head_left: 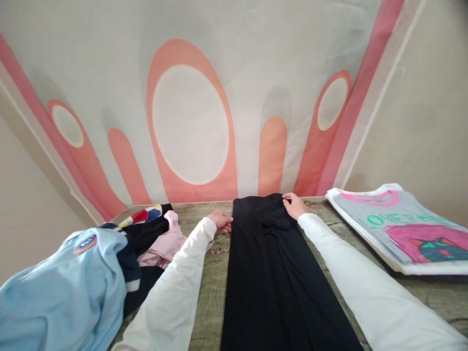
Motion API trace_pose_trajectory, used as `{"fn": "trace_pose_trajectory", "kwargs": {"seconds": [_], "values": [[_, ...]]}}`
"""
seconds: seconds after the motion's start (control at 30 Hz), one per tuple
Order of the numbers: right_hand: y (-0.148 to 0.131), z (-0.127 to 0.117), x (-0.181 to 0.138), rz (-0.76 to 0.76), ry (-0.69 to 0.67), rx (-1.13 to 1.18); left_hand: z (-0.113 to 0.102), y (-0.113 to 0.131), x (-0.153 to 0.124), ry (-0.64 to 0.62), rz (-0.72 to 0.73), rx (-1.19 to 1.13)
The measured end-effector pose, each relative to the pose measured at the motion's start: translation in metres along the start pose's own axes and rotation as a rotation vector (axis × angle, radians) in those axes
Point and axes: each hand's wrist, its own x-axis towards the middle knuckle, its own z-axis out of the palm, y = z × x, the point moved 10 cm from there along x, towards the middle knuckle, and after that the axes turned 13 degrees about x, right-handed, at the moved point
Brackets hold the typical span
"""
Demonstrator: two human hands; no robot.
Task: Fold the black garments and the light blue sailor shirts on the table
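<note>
A pair of black trousers [266,273] lies lengthwise over the wooden table, its waistband at the far edge and its lower part running out of view toward me. At the left end of the waistband is my left hand [221,221], its fingers pinched on the fabric edge. My right hand [294,206] grips the right corner of the waistband between thumb and fingers. The cloth has creases and a fold just below the waist on the right side.
A loose heap of clothes lies on the left: a light blue garment [66,287], a pink one [164,246] and black pieces. Flat folded shirts [405,229] are stacked on the right. Behind the wooden table [210,292] rises a patterned wall hanging [248,73].
</note>
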Motion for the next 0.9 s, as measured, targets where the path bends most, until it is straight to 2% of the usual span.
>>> {"fn": "trace_pose_trajectory", "kwargs": {"seconds": [0.1,0.3,0.47,0.6,0.7,0.77,0.83,0.9], "values": [[-0.002,-0.001,-0.002,0.008,0.003,0.019,0.013,-0.002,0.0,-0.084,-0.018,-0.073],[-0.003,-0.004,-0.005,-0.011,0.012,0.108,0.018,-0.003,0.0,-0.056,0.0,-0.133],[-0.011,-0.011,-0.012,-0.09,0.019,0.054,0.012,-0.005,-0.001,0.09,0.03,-0.126],[-0.057,-0.023,-0.038,-0.287,0.054,-0.026,0.001,-0.004,-0.008,0.257,0.099,-0.028],[-0.099,-0.016,-0.069,-0.416,-0.096,-0.034,0.002,0.001,-0.016,0.275,0.16,-0.027],[-0.12,-0.006,-0.091,-0.493,-0.232,-0.065,0.004,0.002,-0.02,0.234,0.178,-0.124],[-0.131,0.003,-0.108,-0.547,-0.323,-0.126,0.008,0.002,-0.023,0.165,0.176,-0.251],[-0.131,0.008,-0.117,-0.556,-0.366,-0.184,0.011,0.001,-0.025,0.115,0.164,-0.326]]}}
